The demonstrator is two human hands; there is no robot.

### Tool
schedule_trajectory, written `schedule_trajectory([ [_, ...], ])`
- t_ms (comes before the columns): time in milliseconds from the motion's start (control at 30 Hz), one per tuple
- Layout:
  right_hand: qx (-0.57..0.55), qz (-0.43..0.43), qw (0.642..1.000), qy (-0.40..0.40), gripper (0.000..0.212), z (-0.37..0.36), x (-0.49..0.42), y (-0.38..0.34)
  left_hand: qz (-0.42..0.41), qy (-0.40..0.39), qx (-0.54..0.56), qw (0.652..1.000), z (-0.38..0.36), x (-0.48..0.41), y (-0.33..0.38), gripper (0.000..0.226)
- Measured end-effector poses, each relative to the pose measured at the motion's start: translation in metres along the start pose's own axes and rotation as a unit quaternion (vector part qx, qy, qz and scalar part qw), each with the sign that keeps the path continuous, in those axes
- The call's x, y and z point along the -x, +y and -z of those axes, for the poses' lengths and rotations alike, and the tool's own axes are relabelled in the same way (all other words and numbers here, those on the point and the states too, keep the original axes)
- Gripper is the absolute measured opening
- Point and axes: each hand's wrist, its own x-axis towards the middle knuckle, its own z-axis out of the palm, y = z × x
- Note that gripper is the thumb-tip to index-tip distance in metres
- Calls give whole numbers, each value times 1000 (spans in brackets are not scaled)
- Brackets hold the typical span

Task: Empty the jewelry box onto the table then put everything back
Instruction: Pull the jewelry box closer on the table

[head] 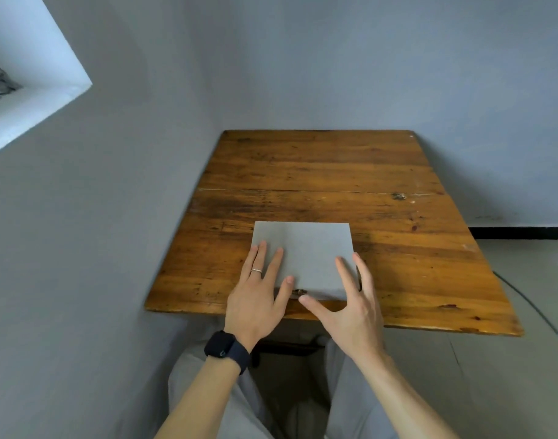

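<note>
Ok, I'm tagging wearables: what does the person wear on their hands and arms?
The left hand has a thin silver ring on one finger and a black smartwatch at the wrist. The right hand wears nothing. No sleeves show on either forearm.

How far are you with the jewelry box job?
The jewelry box is closed and no jewelry shows on the table, so probably nothing is done yet. The left hand and right hand rest on its lid by the clasp. Opening, emptying and refilling seem left.
</note>
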Motion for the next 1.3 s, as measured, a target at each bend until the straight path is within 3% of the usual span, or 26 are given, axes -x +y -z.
schedule_trajectory([
  [200,0,25,1000,2,83,1,6,3,-12,-12,51,999,6,3,-8,72],
  [400,-29,-17,999,-34,94,9,4,10,19,-55,81,995,14,4,-28,76],
  [500,-32,-36,998,-40,95,9,6,11,22,-38,86,995,14,1,-30,72],
  [633,-47,-60,996,-48,99,11,7,10,12,-36,33,999,24,-2,-35,71],
  [867,-63,-45,995,-55,98,16,8,7,-9,123,10,992,66,-25,-27,71],
  [1133,-54,-70,996,-28,79,10,-2,5,-12,143,-8,990,102,-92,-29,58],
  [1300,-21,-39,999,-9,71,11,0,4,-23,142,-4,990,98,-110,-32,45],
])
